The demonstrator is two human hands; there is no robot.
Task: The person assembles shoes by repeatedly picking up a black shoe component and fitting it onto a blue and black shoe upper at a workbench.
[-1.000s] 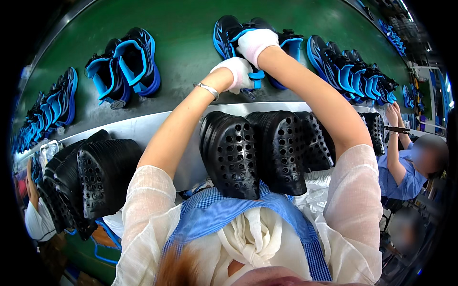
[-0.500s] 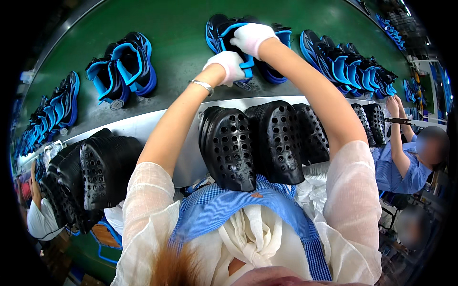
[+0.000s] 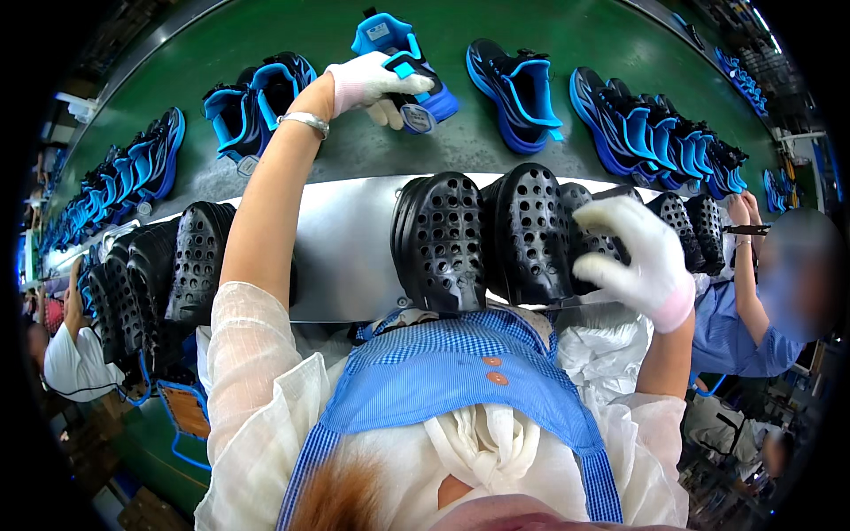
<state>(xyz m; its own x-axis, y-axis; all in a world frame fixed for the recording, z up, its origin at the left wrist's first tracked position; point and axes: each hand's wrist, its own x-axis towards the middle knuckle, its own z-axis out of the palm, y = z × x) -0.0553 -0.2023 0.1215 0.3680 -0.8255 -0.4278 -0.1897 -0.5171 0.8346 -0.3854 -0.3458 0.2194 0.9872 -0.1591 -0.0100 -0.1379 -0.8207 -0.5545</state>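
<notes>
On the green work surface, my gloved left hand (image 3: 367, 87) grips the heel end of a black-and-blue sneaker (image 3: 423, 78), which is tilted. A round tag hangs by its heel. Its mate, another sneaker (image 3: 518, 97), lies to the right with its light-blue collar gaping. My gloved right hand (image 3: 642, 257) is back nearer my body, fingers curved and apart, with nothing seen between them. It hovers at the stacks of black perforated foot-shaped plastic pieces (image 3: 529, 234), nearest the partly covered stack (image 3: 580, 208); whether it touches them I cannot tell.
A pair of sneakers (image 3: 252, 106) stands at left, with rows of more sneakers (image 3: 124, 181) beyond and sneakers (image 3: 651, 133) at right. More black perforated pieces (image 3: 199, 261) fill the left side of the metal ledge (image 3: 354, 239). A co-worker (image 3: 753, 301) sits at right.
My left hand has moved left with one sneaker, away from its mate. My right hand has let go of the shoes and come back toward the black perforated pieces, its fingers spreading.
</notes>
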